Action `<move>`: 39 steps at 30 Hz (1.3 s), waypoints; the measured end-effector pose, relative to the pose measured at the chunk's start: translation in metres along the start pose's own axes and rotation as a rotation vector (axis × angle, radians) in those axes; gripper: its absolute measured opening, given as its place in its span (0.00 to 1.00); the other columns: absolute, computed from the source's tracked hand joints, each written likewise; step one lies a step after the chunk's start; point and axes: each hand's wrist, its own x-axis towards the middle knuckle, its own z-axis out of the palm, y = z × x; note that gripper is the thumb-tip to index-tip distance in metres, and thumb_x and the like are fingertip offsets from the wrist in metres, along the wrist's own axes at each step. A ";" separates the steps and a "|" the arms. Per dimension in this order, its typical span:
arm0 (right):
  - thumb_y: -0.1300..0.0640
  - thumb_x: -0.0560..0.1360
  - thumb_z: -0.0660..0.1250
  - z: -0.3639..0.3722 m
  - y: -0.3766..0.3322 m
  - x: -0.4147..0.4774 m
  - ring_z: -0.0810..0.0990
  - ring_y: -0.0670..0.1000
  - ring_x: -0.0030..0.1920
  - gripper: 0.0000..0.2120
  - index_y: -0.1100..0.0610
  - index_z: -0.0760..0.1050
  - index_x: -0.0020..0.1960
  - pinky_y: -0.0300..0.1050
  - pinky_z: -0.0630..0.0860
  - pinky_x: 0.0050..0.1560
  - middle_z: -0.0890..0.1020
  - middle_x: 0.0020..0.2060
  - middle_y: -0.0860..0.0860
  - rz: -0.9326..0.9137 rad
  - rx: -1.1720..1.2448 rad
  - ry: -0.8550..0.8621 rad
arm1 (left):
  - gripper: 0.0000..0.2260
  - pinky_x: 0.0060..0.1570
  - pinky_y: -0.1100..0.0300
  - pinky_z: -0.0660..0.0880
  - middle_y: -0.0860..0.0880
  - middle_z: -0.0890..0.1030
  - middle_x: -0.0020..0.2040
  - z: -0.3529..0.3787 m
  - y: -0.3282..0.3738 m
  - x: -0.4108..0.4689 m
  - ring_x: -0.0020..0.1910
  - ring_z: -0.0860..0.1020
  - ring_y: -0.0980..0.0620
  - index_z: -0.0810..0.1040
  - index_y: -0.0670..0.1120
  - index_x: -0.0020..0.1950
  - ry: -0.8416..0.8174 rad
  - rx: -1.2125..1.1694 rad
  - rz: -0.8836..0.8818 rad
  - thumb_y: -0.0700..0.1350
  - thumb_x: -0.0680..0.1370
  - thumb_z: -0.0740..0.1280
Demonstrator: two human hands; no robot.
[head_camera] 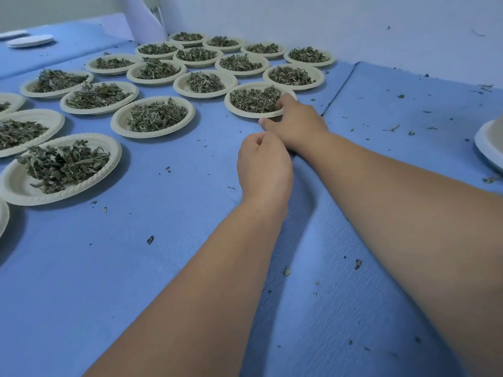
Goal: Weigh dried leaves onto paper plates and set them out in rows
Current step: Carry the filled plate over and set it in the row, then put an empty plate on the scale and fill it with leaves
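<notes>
right hand (pixel 295 123) grips plate (pixel 241 112), left hand (pixel 264 167) palm hidden

Filled plates (pixel 116 123) are crowding the table's (pixel 163 268) left and far side up to the wall (pixel 353 28); its near middle and right are lying open, one more plate (pixel 487 144) sitting at the right edge.

The right hand (pixel 294 123) covers the near right rim of the paper plate (pixel 245 112) it grips, fingertips lost among the dried leaves (pixel 253 99). The left hand (pixel 264 164) shows only its back, so what its curled fingers hold cannot be told. A white plate (pixel 490 148) by the tabletop's (pixel 136 268) right side is cut off.
</notes>
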 end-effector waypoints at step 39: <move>0.52 0.75 0.64 -0.242 0.239 -0.370 0.83 0.50 0.51 0.12 0.46 0.78 0.58 0.53 0.79 0.57 0.84 0.49 0.44 0.303 0.246 0.686 | 0.20 0.56 0.54 0.74 0.51 0.83 0.59 0.204 -0.002 -0.203 0.59 0.79 0.50 0.81 0.47 0.60 -0.669 0.709 1.283 0.38 0.73 0.58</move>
